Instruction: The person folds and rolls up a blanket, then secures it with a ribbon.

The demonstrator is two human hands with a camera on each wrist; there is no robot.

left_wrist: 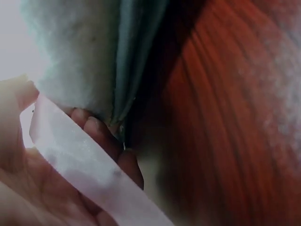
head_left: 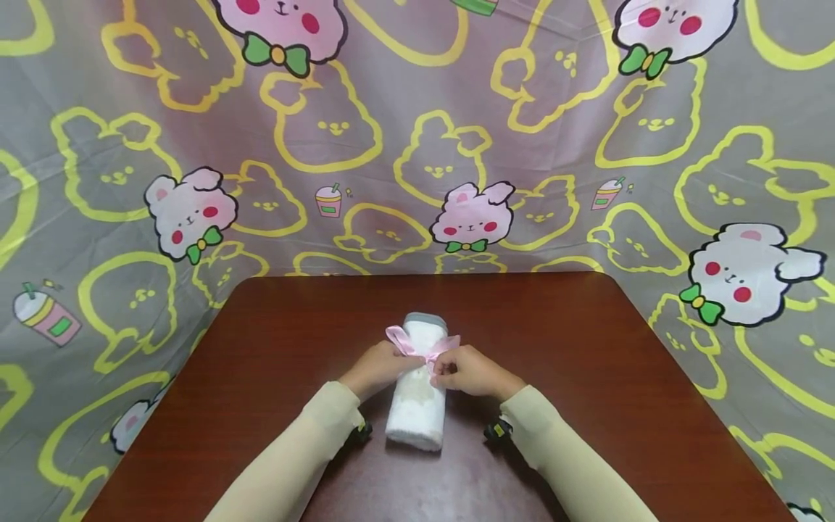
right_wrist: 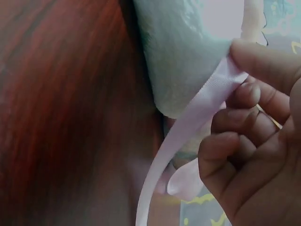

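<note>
A white rolled towel (head_left: 417, 413) with a grey edge lies lengthwise on the table, a pink ribbon (head_left: 401, 341) around its middle. My left hand (head_left: 380, 366) is at its left side, thumb reaching over to the ribbon at the centre and pinching it. In the left wrist view, a ribbon tail (left_wrist: 89, 155) runs across the palm, and several fingertips (left_wrist: 96, 129) are tucked against the towel's side. From the right, my right hand (head_left: 472, 371) pinches the ribbon (right_wrist: 207, 96) between thumb and forefinger, its other fingers curled. The hands partly hide the knot area.
The brown wooden table (head_left: 293, 312) has rounded far corners. A patterned cloth (head_left: 391, 159) with cartoon rabbits hangs behind it and along both sides. Dark wrist cameras (head_left: 499, 431) sit under the cream sleeves (head_left: 554, 435), near the towel's front end.
</note>
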